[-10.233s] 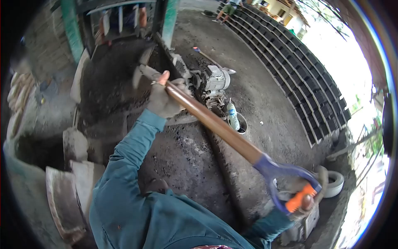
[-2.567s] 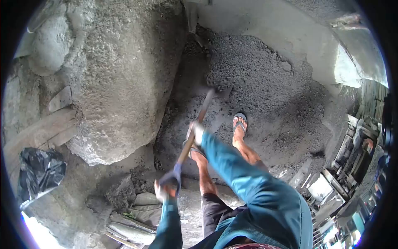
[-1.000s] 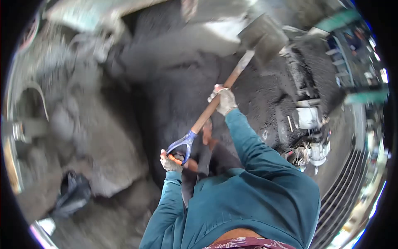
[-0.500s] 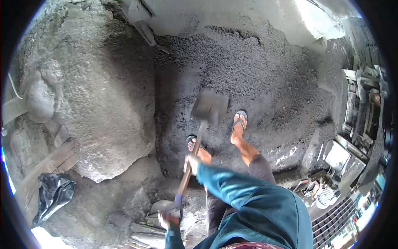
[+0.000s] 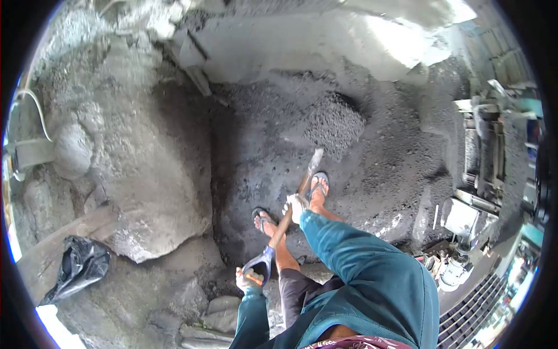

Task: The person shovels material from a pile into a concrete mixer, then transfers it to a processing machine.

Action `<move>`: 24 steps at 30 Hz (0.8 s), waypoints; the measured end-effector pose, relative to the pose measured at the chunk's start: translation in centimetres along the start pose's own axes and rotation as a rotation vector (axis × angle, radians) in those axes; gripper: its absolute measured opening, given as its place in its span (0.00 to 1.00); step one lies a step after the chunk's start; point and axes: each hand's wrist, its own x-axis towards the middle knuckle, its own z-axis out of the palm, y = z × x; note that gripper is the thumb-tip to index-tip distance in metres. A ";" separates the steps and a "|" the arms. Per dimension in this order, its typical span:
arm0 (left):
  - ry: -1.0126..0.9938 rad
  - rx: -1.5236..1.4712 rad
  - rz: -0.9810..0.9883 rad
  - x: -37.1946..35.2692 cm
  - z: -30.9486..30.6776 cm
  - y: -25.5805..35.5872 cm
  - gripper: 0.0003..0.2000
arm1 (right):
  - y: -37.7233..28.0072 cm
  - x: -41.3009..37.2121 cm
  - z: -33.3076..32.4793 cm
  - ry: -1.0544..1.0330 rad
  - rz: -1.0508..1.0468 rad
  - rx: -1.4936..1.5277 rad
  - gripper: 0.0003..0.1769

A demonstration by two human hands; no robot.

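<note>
A shovel [image 5: 282,228] slants across the space before my legs, blade outward. My left hand [image 5: 246,280], in a light glove, is wrapped around the grip of its blue-grey D-handle. My right hand [image 5: 296,207], also gloved, is closed around the wooden shaft about halfway along. Dark, gravelly material [image 5: 336,123] is heaped over the blade and hides it. My sandalled feet [image 5: 318,185] stand on the dark floor on either side of the shaft.
A large grey mound [image 5: 151,157] with a steep edge rises at left. A black plastic bag [image 5: 78,264] lies on a wooden beam [image 5: 70,232]. More loose grit [image 5: 395,168] covers the floor at right, near a white bucket-like container [image 5: 452,274] and a metal grating [image 5: 474,314].
The shovel blade has moved away from my feet, forward and to the right, and now sits under a heap of grit. Both hands have kept their hold on the shovel.
</note>
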 end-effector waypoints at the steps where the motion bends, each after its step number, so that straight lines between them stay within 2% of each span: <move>1: -0.100 0.021 -0.039 -0.3 -0.5 0.3 0.26 | -0.4 -1.0 -1.1 -0.010 -0.017 0.037 0.07; 2: -0.207 0.049 -0.079 -0.5 -1.8 0.4 0.29 | -1.8 -2.5 -1.7 -0.043 0.001 0.073 0.07; 4: -0.279 0.070 -0.129 -1.5 -0.6 1.3 0.29 | -6.3 -8.2 -0.8 0.029 -0.064 0.057 0.08; 5: -0.283 0.069 -0.154 -3.9 1.7 2.1 0.28 | -8.8 -11.0 -0.1 0.038 -0.154 0.083 0.08; 8: -0.453 0.122 -0.053 -8.1 9.8 4.5 0.26 | -16.7 -19.9 2.4 0.028 -0.404 0.197 0.08; 9: -0.468 0.185 0.129 -5.4 12.4 4.5 0.24 | -20.2 -23.5 4.0 0.003 -0.471 0.235 0.08; 10: -0.503 0.347 0.364 -5.5 16.1 6.2 0.23 | -24.2 -26.8 5.2 -0.024 -0.537 0.269 0.09; 11: -0.579 0.420 0.521 -7.8 19.8 7.9 0.23 | -28.1 -29.6 6.2 -0.151 -0.606 0.316 0.09; 13: -0.920 0.424 0.730 -21.8 28.5 11.7 0.23 | -36.1 -34.6 7.9 -0.428 -0.748 0.369 0.13; 15: -1.241 0.344 0.909 -35.5 35.0 13.9 0.23 | -44.0 -42.1 9.8 -0.567 -0.888 0.455 0.13; 16: -1.368 0.281 0.989 -42.0 37.6 14.2 0.23 | -47.7 -45.0 9.9 -0.704 -0.973 0.495 0.12; 17: -1.356 0.178 1.085 -48.0 39.7 13.6 0.21 | -52.5 -45.7 9.3 -0.768 -1.052 0.570 0.12; 18: -1.535 0.119 1.156 -51.9 42.0 13.2 0.20 | -53.3 -53.3 9.4 -0.641 -1.069 0.661 0.11; 19: -1.539 0.092 1.477 -54.9 44.1 12.2 0.20 | -57.2 -53.2 7.4 -0.817 -1.284 0.577 0.10; 20: -1.514 0.050 1.799 -57.6 45.7 11.3 0.20 | -58.3 -57.4 6.3 -0.764 -1.231 0.733 0.05; 21: -1.640 0.055 1.997 -61.1 45.9 10.2 0.19 | -58.6 -60.3 4.8 -0.778 -1.188 0.902 0.06; 22: -1.764 0.049 2.194 -64.5 45.4 8.9 0.19 | -59.6 -60.7 1.6 -0.857 -1.338 0.783 0.06; 24: -2.262 0.291 2.433 -68.3 45.0 6.8 0.22 | -60.8 -58.1 -5.1 -0.950 -1.496 0.680 0.08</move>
